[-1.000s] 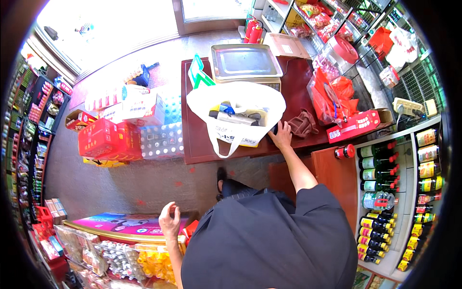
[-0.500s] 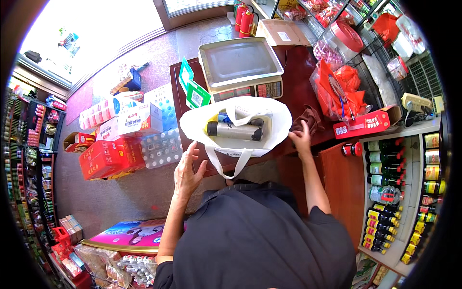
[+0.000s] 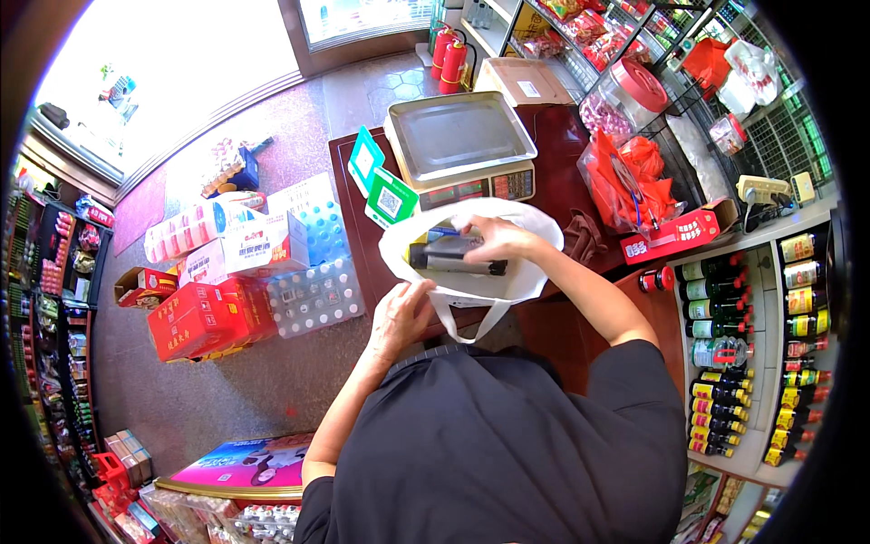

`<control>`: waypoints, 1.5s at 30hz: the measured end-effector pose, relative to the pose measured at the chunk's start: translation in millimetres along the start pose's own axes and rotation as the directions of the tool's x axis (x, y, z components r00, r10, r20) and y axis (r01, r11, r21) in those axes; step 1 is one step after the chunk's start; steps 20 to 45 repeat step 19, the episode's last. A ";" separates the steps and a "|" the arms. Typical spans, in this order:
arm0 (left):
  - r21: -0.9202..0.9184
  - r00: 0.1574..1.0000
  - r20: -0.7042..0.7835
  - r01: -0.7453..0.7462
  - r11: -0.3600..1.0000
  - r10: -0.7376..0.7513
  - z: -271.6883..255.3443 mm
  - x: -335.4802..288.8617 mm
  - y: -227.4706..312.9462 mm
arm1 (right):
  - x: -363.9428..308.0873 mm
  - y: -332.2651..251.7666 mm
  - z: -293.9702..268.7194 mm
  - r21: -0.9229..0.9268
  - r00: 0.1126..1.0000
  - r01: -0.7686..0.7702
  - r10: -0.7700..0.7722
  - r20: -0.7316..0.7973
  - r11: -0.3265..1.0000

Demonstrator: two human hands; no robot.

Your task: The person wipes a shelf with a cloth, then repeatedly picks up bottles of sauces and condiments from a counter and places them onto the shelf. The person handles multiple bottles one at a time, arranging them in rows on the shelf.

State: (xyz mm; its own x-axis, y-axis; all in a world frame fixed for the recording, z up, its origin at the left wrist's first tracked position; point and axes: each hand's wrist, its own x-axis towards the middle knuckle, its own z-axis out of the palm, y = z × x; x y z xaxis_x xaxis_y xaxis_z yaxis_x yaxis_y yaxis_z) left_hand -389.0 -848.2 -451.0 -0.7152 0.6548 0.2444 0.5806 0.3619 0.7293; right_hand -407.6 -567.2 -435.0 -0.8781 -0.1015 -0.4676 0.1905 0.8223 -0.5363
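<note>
A white tote bag (image 3: 533, 284) stands wide open on the dark red table, with its near handle drooping over the front. Inside lies a grey cylinder with dark ends (image 3: 444, 260), which looks like a flask, along with a small blue and yellow item that is partly hidden. My right hand (image 3: 497, 241) reaches over the bag's right side into its mouth, fingers apart just above the cylinder. At the bag's near left rim, the fingers of my left hand (image 3: 400, 319) are bent against the white fabric and close on its edge.
Behind the bag is a weighing scale (image 3: 462, 136) with a metal tray. Green code stands (image 3: 391, 198) are beside it. To the right lie red plastic bags (image 3: 625, 186), a red box (image 3: 671, 236) and a brown cloth (image 3: 583, 239). Bottle packs and cartons (image 3: 208, 313) cover the floor at left.
My right hand has moved from beside the bag's right edge into its opening. My left hand has come right and up to the bag's rim. The view has shifted slightly.
</note>
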 end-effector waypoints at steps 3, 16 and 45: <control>-0.008 0.997 0.017 -0.080 0.997 0.080 5.0 -1.2 -4.8 | 44.7 32.2 18.7 -0.092 0.998 0.016 -0.022 -0.065 0.996; -0.058 0.980 -0.120 0.153 0.987 -0.159 -27.2 -46.9 7.2 | -57.1 260.2 -19.7 0.174 0.232 -0.091 0.191 -0.954 0.980; 0.019 0.967 -0.127 0.225 0.974 -0.221 -38.7 -71.1 -4.4 | -5.6 299.8 47.2 0.004 0.468 -0.420 0.220 -0.856 0.907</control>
